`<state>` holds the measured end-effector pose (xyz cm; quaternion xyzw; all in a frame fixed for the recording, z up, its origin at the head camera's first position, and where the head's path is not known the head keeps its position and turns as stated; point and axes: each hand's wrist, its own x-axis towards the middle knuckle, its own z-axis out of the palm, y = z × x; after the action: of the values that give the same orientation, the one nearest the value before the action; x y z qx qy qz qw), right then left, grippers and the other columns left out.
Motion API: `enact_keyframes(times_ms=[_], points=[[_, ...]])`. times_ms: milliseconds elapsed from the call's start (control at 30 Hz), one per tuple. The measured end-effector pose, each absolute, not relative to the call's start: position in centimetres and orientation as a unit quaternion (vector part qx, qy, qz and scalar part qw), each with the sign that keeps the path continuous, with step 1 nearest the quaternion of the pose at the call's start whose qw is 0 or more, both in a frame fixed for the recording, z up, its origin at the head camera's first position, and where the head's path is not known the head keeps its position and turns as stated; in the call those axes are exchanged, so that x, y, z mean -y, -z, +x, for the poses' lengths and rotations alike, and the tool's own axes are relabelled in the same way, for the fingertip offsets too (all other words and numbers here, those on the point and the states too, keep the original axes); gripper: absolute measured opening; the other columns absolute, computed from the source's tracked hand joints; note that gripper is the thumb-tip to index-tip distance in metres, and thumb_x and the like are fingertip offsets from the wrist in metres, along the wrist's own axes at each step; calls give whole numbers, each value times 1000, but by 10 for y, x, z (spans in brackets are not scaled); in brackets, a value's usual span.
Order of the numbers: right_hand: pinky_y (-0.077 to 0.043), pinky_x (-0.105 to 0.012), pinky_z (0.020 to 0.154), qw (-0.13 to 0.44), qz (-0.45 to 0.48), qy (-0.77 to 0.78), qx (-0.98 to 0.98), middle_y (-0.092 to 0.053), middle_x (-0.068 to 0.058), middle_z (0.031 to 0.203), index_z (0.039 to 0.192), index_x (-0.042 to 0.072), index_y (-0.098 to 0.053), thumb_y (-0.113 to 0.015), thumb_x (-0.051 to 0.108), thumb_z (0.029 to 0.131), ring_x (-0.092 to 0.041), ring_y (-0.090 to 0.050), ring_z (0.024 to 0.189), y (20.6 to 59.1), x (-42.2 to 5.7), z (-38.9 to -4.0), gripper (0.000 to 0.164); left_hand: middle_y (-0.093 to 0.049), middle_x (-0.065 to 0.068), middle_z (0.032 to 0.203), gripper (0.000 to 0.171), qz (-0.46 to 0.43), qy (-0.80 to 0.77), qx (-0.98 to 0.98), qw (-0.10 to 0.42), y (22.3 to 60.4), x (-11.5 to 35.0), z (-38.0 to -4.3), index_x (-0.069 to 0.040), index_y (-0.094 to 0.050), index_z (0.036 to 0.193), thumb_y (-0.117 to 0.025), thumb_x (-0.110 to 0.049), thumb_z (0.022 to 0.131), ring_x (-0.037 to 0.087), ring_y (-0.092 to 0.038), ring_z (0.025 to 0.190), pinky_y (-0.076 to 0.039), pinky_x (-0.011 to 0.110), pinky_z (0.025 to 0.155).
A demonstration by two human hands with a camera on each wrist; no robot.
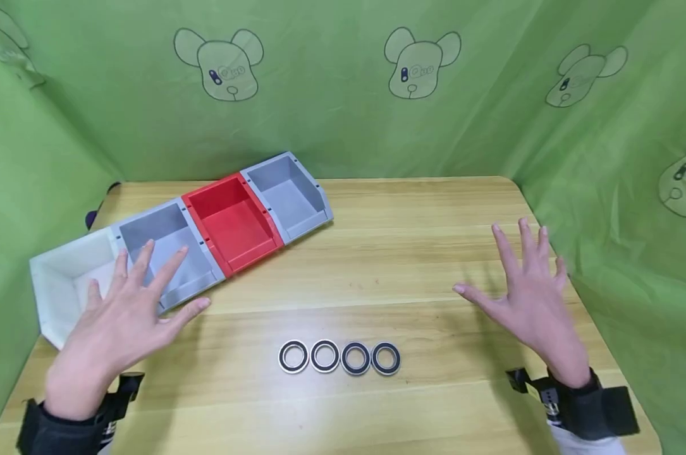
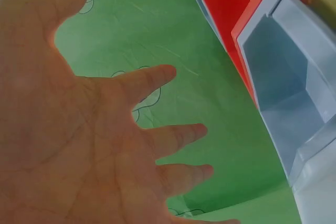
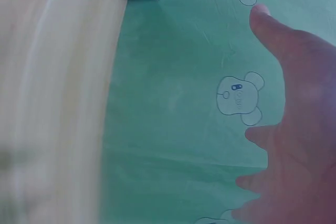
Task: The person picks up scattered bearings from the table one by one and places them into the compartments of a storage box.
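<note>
Several ball bearings (image 1: 324,356) with black seals and bright metal rings lie flat in a short row on the table, between the two hands. My left hand (image 1: 123,319) is spread wide, overlapping the white bin (image 1: 47,297) and a grey bin (image 1: 166,259) in the head view. Its palm (image 2: 89,129) and straight fingers fill much of the left wrist view, with nothing in them. On the other side, my right hand (image 1: 527,294) has its fingers spread over the table's right part and holds nothing. The right wrist view shows its thumb (image 3: 278,35) stretched out.
A red bin (image 1: 234,224) and another grey bin (image 1: 288,193) continue the joined row, which runs diagonally across the table's back left. Green curtains (image 1: 331,114) printed with mouse-like heads enclose the wooden table (image 1: 411,253) at the back and sides.
</note>
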<state>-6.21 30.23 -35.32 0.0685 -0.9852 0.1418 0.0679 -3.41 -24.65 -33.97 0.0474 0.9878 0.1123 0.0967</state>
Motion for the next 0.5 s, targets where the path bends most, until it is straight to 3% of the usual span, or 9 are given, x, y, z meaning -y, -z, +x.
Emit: enact_keyframes(times_ms=[267, 400, 500], points=[[1, -88, 105, 65, 65, -158, 983, 4, -17, 171, 165, 26, -12, -75, 60, 83, -48, 11, 155, 360, -301, -60, 109, -9, 34, 165, 84, 38, -131, -989, 65, 343, 261, -32, -19, -19, 164, -45, -66, 100, 63, -8, 147, -13, 86, 102], [1, -87, 105, 72, 55, -173, 981, 2, -18, 171, 165, 24, -14, -76, 58, 84, -48, 10, 155, 364, -304, -52, 108, -19, 44, 155, 84, -28, -119, -992, 26, 350, 293, -30, -2, -19, 161, -46, -57, 103, 68, -28, 133, -27, 83, 96], [0, -87, 105, 78, 48, -180, 979, 0, -21, 171, 165, 23, -15, -76, 56, 84, -49, 10, 155, 366, -307, -47, 107, -28, 51, 139, 80, -117, -97, -988, 29, 357, 318, -29, 13, -24, 151, -47, -48, 105, 71, -37, 114, -39, 81, 80]])
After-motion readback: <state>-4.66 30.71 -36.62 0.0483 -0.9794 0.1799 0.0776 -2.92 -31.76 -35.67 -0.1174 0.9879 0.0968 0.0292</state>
